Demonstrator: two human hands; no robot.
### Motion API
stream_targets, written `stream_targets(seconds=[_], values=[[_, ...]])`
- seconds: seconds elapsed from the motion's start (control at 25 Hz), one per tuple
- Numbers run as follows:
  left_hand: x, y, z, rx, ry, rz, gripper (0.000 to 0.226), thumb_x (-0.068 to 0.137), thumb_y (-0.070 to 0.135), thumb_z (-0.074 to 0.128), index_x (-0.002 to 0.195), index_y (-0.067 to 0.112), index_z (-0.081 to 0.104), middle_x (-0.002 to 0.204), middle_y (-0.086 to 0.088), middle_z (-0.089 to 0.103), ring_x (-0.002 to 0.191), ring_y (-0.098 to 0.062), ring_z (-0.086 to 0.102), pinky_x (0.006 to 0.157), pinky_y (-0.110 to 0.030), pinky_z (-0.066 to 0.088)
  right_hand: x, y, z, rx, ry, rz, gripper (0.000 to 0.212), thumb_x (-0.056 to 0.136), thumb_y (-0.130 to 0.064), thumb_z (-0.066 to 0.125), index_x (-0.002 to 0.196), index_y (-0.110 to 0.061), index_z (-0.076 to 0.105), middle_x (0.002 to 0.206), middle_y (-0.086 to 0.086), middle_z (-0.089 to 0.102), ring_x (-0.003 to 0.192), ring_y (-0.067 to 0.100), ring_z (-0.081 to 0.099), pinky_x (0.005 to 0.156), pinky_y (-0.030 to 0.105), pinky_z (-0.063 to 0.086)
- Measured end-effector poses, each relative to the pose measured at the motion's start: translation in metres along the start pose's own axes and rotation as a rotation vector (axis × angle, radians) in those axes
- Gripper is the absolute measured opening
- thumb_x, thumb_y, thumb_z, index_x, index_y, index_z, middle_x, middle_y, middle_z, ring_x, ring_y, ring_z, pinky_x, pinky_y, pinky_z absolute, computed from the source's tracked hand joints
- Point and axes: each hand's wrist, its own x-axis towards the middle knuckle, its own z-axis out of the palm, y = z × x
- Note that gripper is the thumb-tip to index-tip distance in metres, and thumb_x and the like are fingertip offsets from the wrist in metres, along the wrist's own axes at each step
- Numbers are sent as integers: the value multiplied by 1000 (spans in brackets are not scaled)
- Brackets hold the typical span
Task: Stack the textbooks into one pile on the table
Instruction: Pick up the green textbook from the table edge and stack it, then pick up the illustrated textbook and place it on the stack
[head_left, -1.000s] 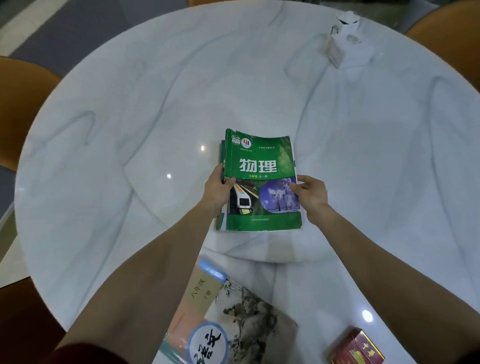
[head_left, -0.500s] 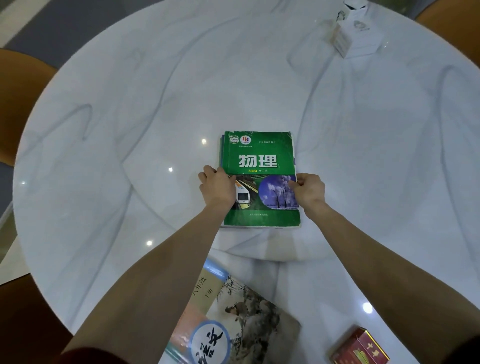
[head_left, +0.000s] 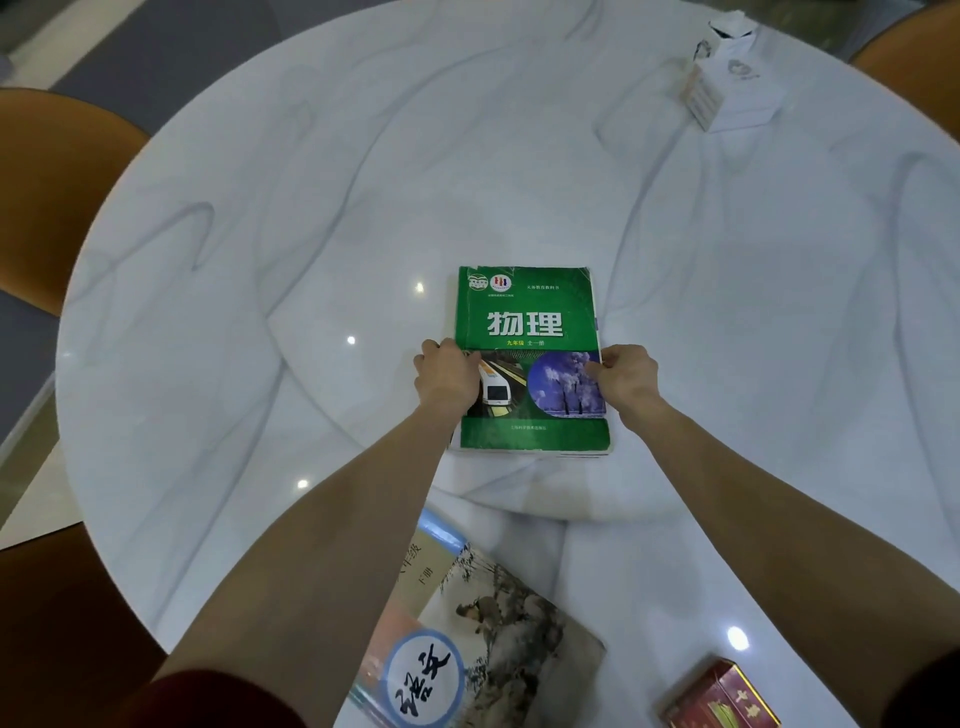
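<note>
Nearest, at the desk's (head_left: 218, 395) front edge: a pale textbook (head_left: 498, 639) with an ink-painting cover, lying askew and not yet on any pile, partly under the left forearm. Beside it to the right, a small red box (head_left: 719, 699).

Further out, mid-desk: the green physics textbook (head_left: 530, 358), now flat on top of at least one other book, whose page edges peek out under its near edge. A second ago bowed and half-lifted at the far end; now settled and squared. Means this placement is as good as done, with the pale book likely next.

Left hand (head_left: 449, 376) curled against the green book's left edge, fingers hooked round the spine side, pressing more than gripping. Right hand (head_left: 626, 376) curled at the right edge, thumb on the cover, fingers tucked round the side; a light pinch, seemingly nudging the edges into line.

Farthest, top right: a white tissue box (head_left: 735, 96), well apart from everything.
</note>
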Motion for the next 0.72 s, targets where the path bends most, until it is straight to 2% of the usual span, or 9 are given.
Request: stream_targets(seconds=[0.12,0.28,0.52,0.72], values=[[-9,-9,-9,81,20,39,40,100,30,38,130,5,47,131,-19,48,124,-35,43,97,-46,42,-10,-3,-1,-160,36,-65,35,91,-17,55,122,1,57,119,25,61,109,37,58,94,39,48],[-32,-24,-22,181,46,131,35,99,24,39,125,6,54,126,-17,56,116,-33,53,92,-43,47,-34,-16,-6,-395,61,-287,31,93,-14,48,118,-1,58,120,23,55,109,39,54,93,46,48],[-92,-50,-32,210,122,180,33,98,21,40,122,7,58,116,-16,61,107,-32,58,85,-40,49,-99,-32,-3,-476,-167,-669,24,92,-15,50,107,-4,64,104,17,64,96,34,61,82,40,52],[-147,-91,-31,173,190,108,33,97,20,41,123,8,58,115,-16,62,106,-32,59,83,-41,50,-145,-26,13,-553,-335,-810,28,91,-20,51,111,-7,65,107,15,65,97,32,62,83,41,53]])
